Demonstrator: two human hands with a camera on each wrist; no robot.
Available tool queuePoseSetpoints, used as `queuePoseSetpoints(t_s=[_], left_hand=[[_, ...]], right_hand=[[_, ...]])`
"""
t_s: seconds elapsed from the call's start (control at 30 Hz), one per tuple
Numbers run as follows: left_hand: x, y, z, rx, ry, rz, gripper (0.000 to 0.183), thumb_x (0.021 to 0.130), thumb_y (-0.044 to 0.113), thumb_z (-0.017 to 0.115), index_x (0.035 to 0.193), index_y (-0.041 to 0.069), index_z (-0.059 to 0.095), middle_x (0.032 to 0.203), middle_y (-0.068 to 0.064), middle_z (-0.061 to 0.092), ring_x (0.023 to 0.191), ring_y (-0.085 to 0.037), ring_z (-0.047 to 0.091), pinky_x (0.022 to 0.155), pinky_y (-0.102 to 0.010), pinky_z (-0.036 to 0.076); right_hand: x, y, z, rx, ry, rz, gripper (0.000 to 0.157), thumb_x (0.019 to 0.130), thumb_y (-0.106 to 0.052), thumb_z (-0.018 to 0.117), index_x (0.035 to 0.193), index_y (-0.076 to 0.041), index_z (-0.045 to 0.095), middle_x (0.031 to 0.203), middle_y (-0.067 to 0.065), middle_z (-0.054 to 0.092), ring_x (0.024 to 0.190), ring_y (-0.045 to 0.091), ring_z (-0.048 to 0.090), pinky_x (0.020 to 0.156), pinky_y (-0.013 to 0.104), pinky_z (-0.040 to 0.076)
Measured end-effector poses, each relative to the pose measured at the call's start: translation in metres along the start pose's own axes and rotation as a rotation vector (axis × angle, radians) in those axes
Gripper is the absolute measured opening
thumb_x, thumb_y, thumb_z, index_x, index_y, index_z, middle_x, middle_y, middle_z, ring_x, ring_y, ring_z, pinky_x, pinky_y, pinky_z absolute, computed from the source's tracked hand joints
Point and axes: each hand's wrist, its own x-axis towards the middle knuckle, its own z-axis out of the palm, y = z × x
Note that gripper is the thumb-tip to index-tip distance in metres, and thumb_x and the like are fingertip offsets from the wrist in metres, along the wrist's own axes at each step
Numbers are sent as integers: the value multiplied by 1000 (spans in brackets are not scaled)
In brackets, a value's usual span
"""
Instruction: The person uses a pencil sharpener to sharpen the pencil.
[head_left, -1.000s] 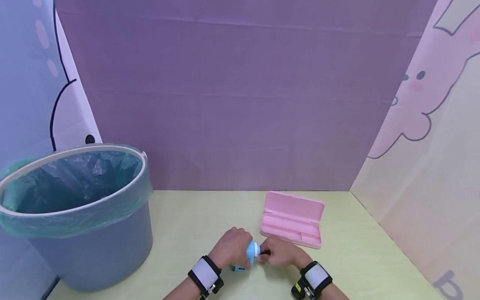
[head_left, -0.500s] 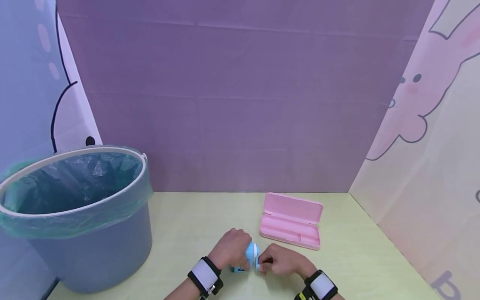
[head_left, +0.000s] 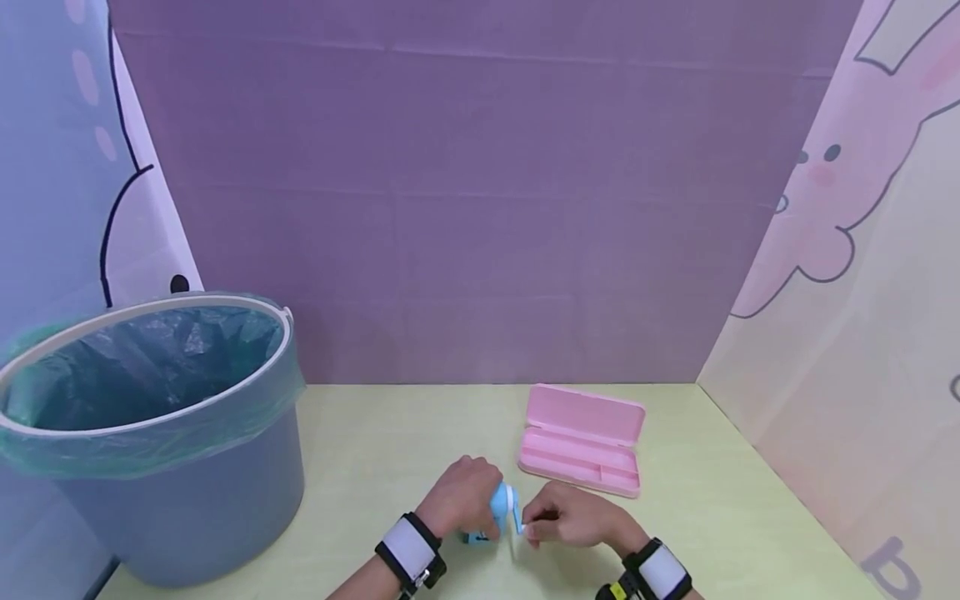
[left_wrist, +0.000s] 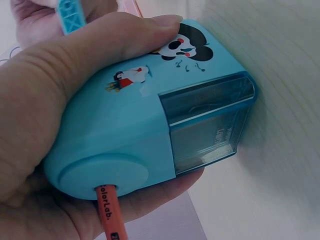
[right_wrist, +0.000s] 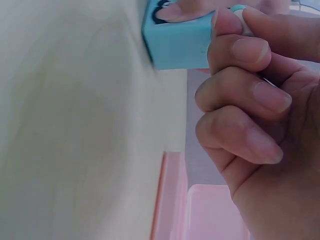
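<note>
A light blue crank pencil sharpener point(left_wrist: 132, 112) with cartoon prints and a see-through shavings drawer point(left_wrist: 205, 142) lies on the table. My left hand point(head_left: 461, 498) grips its body, the thumb pressed along the printed face. From the sharpener's round end sticks a red pencil point(left_wrist: 108, 210) with dark lettering; its tip is hidden inside. At the opposite end, my right hand point(head_left: 576, 515) pinches the knob point(right_wrist: 245, 24) of the blue crank arm point(head_left: 517, 517) between thumb and forefinger. In the right wrist view the other fingers curl loosely below the knob.
Just behind the right hand lies an opened pink pencil case point(head_left: 585, 454), lid leaning back. A large grey-blue bin point(head_left: 202, 508) with a green liner bag stands at the left. A purple backdrop point(head_left: 480, 208) closes off the table's rear.
My right hand has circled with the crank, first down toward me, then slightly up and right. The crank arm has turned. The left hand and the sharpener stay in place.
</note>
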Motion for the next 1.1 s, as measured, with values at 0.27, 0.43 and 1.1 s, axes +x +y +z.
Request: queuePoseSetpoints(t_s=[0.27, 0.43, 1.1], left_hand=[[1, -1, 0, -4, 7, 13, 38, 57, 34, 91, 74, 18, 61, 65, 10, 52, 61, -10, 47, 58, -26, 41], [1, -1, -2, -16, -9, -1, 39, 58, 34, 91, 77, 17, 62, 66, 9, 52, 63, -11, 47, 60, -26, 40], [-2, 2, -3, -9, -11, 23, 42, 58, 35, 92, 83, 15, 65, 70, 9, 54, 65, -10, 48, 62, -27, 43]], right_hand=[[2, -8, -16, 63, 53, 16, 25, 99, -19, 55, 78, -13, 66, 58, -10, 36, 49, 1, 30, 50, 18, 25], [6, -10, -24, 59, 114, 11, 23, 99, -20, 56, 81, -11, 68, 60, -8, 36, 52, 2, 33, 53, 19, 27], [25, 20, -27, -21, 284, 62, 19, 99, -16, 56, 86, -13, 69, 71, 3, 57, 65, 5, 44, 60, 21, 37]])
